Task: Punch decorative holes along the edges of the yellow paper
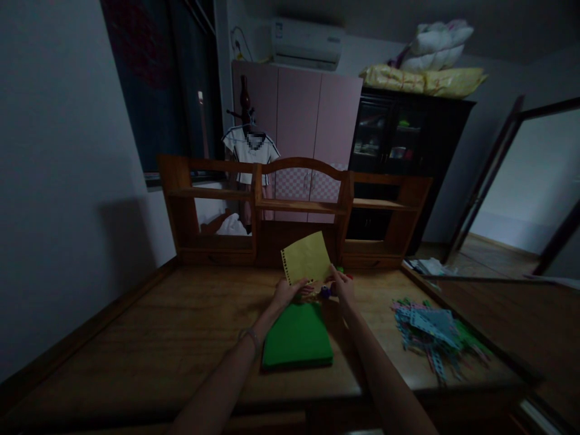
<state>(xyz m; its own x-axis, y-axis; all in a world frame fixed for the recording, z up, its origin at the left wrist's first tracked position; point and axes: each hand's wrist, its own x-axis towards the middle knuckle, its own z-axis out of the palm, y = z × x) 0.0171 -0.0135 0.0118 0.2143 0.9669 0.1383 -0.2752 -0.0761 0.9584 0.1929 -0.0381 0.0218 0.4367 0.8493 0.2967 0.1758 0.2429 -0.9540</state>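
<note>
A yellow sheet of paper (307, 258) with a row of punched holes along its left edge is held up above the desk. My left hand (288, 292) pinches its lower left edge. At its lower right edge, my right hand (343, 285) is closed on the same sheet. Below and between my forearms lies a thick green rectangular stack or pad (299, 338), flat on the desk. Behind the hands sit small colourful items, among them a purple one (325, 292); they are partly hidden and too small to name.
A wooden desk (181, 326) carries a low shelf unit (299, 206) along its back. On the right lies a heap of blue, green and pink cut-out strips (432, 329). A wall (67, 199) borders the left side.
</note>
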